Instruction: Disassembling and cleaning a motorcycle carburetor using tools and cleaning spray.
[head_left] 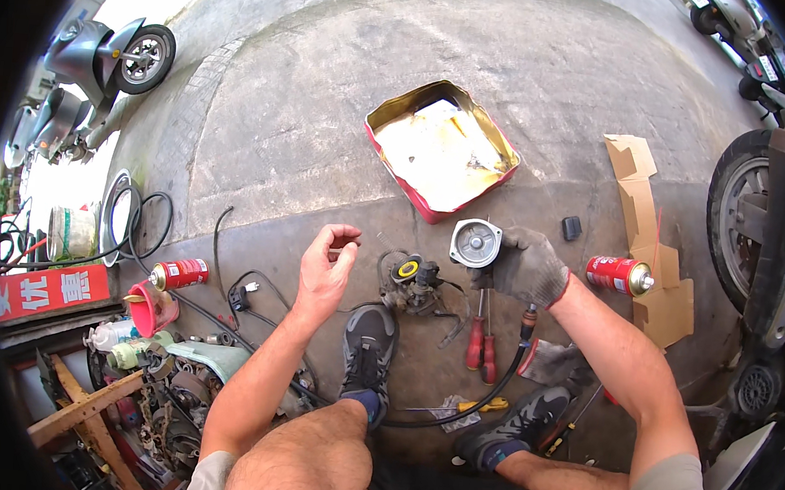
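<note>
My right hand point(529, 265), in a grey work glove, grips a round silver metal cover point(477, 244) with small lugs, its hollow face up. My bare left hand point(325, 272) is raised to the left of it, fingers curled toward the thumb; a tiny thing may be between them, too small to make out. On the floor between the hands lies a carburetor point(413, 278) with a yellow ring on top and thin hoses about it. Below the right hand are two red-handled screwdrivers point(476, 344), side by side.
Ahead stands an open red tin point(411, 194) with pale, stained contents. Spray cans point(611, 273) lie at both sides, by a cardboard piece point(664, 305) on the right. A black hose point(453, 419) crosses before my shoes. A yellow-handled screwdriver point(483, 404) and scooter wheel point(738, 219) are also near.
</note>
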Action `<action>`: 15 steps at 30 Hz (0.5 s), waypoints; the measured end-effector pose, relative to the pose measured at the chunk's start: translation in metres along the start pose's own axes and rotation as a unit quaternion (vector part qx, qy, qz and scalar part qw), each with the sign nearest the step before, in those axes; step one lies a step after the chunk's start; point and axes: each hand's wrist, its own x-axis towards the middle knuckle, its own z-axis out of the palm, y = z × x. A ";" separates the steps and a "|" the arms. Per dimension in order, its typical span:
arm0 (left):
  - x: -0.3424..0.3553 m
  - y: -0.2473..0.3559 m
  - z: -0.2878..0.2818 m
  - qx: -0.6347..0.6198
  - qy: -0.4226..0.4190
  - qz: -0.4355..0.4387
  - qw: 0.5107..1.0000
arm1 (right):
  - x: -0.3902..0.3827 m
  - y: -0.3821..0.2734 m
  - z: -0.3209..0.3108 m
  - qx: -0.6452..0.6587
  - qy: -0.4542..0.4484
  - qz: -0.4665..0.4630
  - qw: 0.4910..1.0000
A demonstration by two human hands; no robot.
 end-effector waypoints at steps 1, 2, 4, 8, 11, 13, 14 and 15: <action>0.004 0.020 0.005 0.007 -0.015 0.018 1.000 | 0.002 -0.001 0.005 0.002 0.003 0.012 1.000; 0.009 0.037 0.011 0.008 -0.015 0.021 1.000 | 0.002 -0.002 0.009 0.001 0.001 0.009 1.000; 0.017 0.064 0.023 0.028 -0.117 0.010 0.993 | 0.003 -0.005 0.017 -0.044 -0.013 0.035 0.998; 0.028 0.084 0.043 0.033 -0.161 0.047 0.985 | 0.007 -0.004 0.027 -0.062 -0.029 0.042 0.997; 0.031 0.089 0.048 0.076 -0.207 0.034 0.975 | 0.006 0.000 0.032 -0.119 0.006 -0.002 0.993; 0.031 0.089 0.053 0.073 -0.204 0.033 0.976 | 0.003 -0.003 0.036 -0.130 0.000 -0.003 0.991; 0.030 0.089 0.057 0.069 -0.206 0.033 0.975 | 0.000 -0.005 0.038 -0.143 -0.006 0.001 0.990; 0.030 0.088 0.057 0.067 -0.217 0.038 0.973 | -0.002 -0.007 0.042 -0.112 0.004 0.021 0.993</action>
